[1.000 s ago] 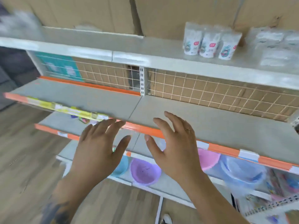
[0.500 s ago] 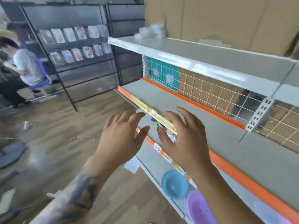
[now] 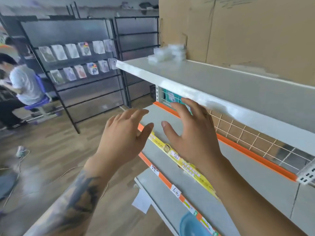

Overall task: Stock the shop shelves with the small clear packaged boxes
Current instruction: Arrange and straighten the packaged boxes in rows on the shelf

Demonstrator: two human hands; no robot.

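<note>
The small clear boxes [image 3: 167, 53] look pale and glassy, stacked in a low pile at the far end of the top shelf [image 3: 221, 80], against the cardboard [image 3: 238, 31]. They are blurred, so you cannot count them. Your left hand [image 3: 122, 140] and right hand [image 3: 192, 133] hover above the middle shelf [image 3: 247, 176], fingers spread, holding nothing. One blue bowl [image 3: 190, 225] below is cut off by the frame edge.

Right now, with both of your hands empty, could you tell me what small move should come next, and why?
Probably reach up and forward to the clear boxes at the top shelf's far end. Both the left hand and right hand hover open, holding nothing, and the middle shelf below is bare.
</note>
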